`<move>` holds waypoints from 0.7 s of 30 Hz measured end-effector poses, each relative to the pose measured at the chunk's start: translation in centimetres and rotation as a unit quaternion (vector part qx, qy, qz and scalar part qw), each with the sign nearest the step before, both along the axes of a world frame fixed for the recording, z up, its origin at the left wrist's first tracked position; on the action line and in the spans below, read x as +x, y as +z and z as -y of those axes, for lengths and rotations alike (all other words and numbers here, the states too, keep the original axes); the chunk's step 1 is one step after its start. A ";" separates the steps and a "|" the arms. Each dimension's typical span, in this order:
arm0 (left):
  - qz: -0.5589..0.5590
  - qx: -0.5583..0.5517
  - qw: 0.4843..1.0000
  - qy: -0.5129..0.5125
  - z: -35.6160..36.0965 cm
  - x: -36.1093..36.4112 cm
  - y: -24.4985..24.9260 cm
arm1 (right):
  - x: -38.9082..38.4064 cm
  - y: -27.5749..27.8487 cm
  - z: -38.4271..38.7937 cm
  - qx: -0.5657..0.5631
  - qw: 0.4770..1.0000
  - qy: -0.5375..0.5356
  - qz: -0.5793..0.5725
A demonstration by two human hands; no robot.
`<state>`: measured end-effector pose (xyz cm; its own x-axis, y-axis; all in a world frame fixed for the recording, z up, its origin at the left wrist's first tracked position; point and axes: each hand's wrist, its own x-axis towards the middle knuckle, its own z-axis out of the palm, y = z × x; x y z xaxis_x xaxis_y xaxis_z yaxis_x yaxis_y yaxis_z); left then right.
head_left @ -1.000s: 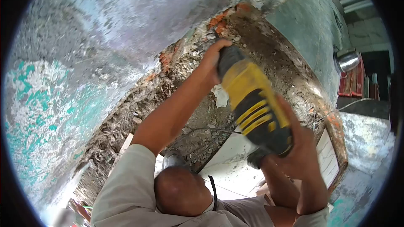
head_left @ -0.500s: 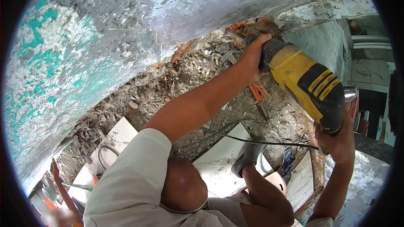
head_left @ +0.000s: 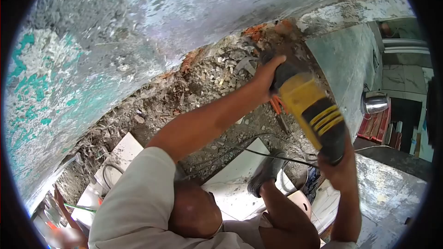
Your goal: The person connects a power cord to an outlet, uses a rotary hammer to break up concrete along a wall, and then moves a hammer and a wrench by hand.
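A yellow and black demolition hammer (head_left: 308, 101) slants across the view, its front end toward the broken brick foot of the wall (head_left: 152, 22). My left hand (head_left: 268, 75) is closed around the front of the tool, by its black collar. At the rear, my right hand (head_left: 340, 170) wraps the handle, with the fingers partly hidden behind the housing. The tool's tip is blurred against the dark brick and dirt, so contact cannot be made out. Below the tool, a hand tool with orange handles (head_left: 278, 106) lies on the rubble (head_left: 226, 71).
A black cable (head_left: 272, 155) runs from the rear of the hammer over the dirt. Pale tiles (head_left: 240, 170) lie beside my shoe (head_left: 264, 177). A metal pot (head_left: 375, 102) stands at the right. Another person's arm (head_left: 64, 209) shows at the lower left.
The hammer and both hands have shifted left, and the tool stands steeper, its rear end swung left and down. The view has moved slightly, revealing more of the pot and red items.
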<state>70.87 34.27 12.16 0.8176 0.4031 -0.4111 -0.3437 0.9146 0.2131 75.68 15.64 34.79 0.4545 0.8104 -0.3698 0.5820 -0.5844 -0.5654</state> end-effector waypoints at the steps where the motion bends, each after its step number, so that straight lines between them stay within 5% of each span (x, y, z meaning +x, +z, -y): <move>1: -0.001 -0.003 1.000 0.000 0.8 -0.4 -0.1 | -0.6 0.0 0.9 0.001 0.999 0.028 0.027; 6: -0.018 -0.022 0.998 -0.051 4.4 -2.4 0.8 | -2.6 0.1 5.7 0.010 0.998 0.046 -0.051; 11: -0.012 -0.004 0.999 -0.052 3.5 -2.6 2.7 | -1.7 -1.2 6.0 0.052 0.995 0.083 0.014; 13: -0.051 0.020 0.998 -0.028 2.5 -1.9 1.8 | -0.5 -2.7 5.2 0.048 0.996 0.078 0.006; 17: 0.053 -0.026 0.997 -0.046 0.7 -1.5 -1.9 | -0.5 -5.4 3.5 0.012 0.996 0.085 0.033; 21: -0.007 -0.012 0.999 -0.039 1.3 -1.0 -3.5 | 0.7 -7.9 5.4 0.094 0.989 0.111 0.023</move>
<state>69.90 32.95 8.66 0.8401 0.3282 -0.4319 -0.2683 0.9434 0.1951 76.33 10.25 26.87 0.2706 0.9445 -0.1863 0.7120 -0.3266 -0.6216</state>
